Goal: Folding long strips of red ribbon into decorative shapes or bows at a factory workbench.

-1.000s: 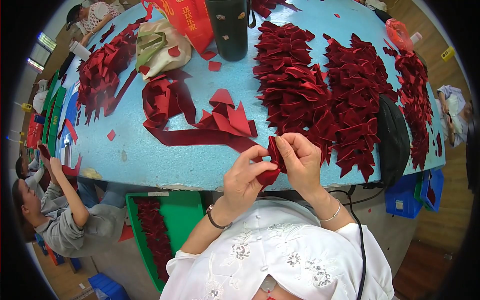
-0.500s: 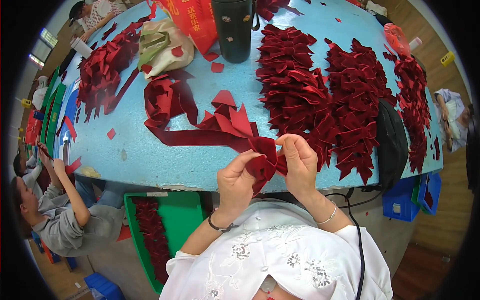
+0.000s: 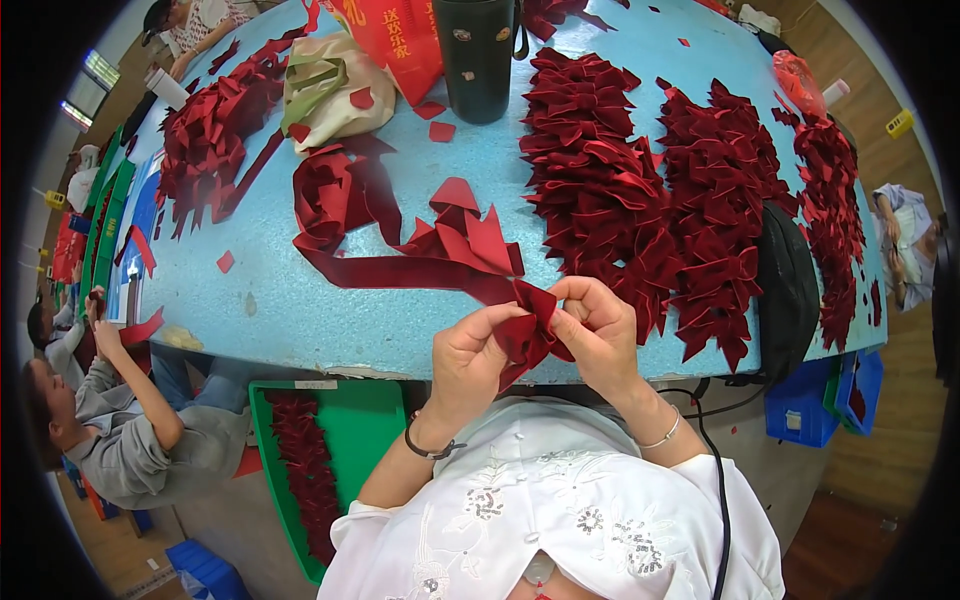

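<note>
A dark red velvet ribbon (image 3: 395, 272) runs across the blue table from a loose coil to my hands. Its near end is folded into a bow shape (image 3: 522, 340) just above the table's front edge. My left hand (image 3: 470, 358) is closed on the left side of the folds, thumb on top. My right hand (image 3: 597, 330) pinches the right side between thumb and fingers. The fingertips partly hide the middle of the bow. Cut red ribbon pieces (image 3: 470, 235) lie just beyond my hands.
Rows of finished bows (image 3: 590, 170) cover the table's right side, beside a black bag (image 3: 785, 290). A dark tumbler (image 3: 478, 60), a red bag (image 3: 395, 45) and a cloth bag (image 3: 335, 90) stand at the back. A green tray (image 3: 365, 440) sits below left; a co-worker (image 3: 150, 440) works beyond.
My right thumb and fingers have come down closer onto the ribbon, and its upper fold is drawn in smaller. My left hand keeps its hold. The view has shifted slightly.
</note>
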Demonstrator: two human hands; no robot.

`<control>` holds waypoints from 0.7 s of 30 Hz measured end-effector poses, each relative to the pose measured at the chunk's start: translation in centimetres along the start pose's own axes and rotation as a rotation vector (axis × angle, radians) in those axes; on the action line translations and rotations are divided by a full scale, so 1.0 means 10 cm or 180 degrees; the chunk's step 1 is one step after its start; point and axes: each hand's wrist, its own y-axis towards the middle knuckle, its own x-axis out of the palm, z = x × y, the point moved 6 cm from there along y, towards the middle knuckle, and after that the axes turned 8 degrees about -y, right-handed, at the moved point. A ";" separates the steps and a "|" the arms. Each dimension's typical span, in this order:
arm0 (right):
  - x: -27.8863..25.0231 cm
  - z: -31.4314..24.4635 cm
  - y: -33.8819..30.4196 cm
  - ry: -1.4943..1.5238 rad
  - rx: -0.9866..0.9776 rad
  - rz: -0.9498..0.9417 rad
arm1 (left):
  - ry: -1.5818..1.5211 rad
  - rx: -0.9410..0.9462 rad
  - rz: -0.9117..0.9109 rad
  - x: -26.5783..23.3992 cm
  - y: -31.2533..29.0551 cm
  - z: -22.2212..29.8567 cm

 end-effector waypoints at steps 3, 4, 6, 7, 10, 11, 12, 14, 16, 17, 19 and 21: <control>-0.01 0.00 0.01 -0.0298 0.0082 -0.0081 | 0.0063 0.0342 -0.0024 0.03 0.01 0.08; -0.01 -0.04 0.01 -0.0277 0.0026 -0.0162 | 0.0069 0.0327 -0.0083 0.03 0.01 0.09; -0.01 -0.11 -0.01 -0.0235 -0.0081 -0.0319 | 0.0080 0.0292 -0.0204 0.03 0.01 0.10; -0.03 -0.10 -0.01 -0.0229 -0.0078 -0.0314 | 0.0086 0.0287 -0.0207 0.01 0.01 0.11; -0.05 -0.05 0.01 -0.0530 -0.0020 -0.0416 | 0.0687 0.0232 -0.0657 0.05 0.00 0.10; -0.04 -0.04 0.02 -0.0522 -0.0014 -0.0410 | 0.0692 0.0223 -0.0662 0.04 0.02 0.10; -0.03 -0.07 0.02 -0.0614 -0.0177 -0.0314 | 0.0804 0.0361 -0.0713 0.06 0.04 0.13; -0.02 -0.12 0.03 -0.0798 -0.0501 -0.0120 | 0.1027 0.0635 -0.0816 0.09 0.06 0.17; -0.05 -0.11 0.01 -0.1094 -0.0609 -0.0038 | 0.0793 0.0512 -0.0574 0.07 0.05 0.13; -0.07 -0.10 -0.01 -0.1400 -0.0722 0.0038 | 0.0552 0.0398 -0.0325 0.04 0.05 0.10; -0.10 -0.08 -0.02 -0.1698 -0.0826 0.0119 | 0.0320 0.0275 -0.0078 0.03 0.05 0.06; -0.11 -0.06 -0.03 -0.1742 -0.0902 0.0082 | 0.0227 0.0318 -0.0066 0.07 0.04 0.04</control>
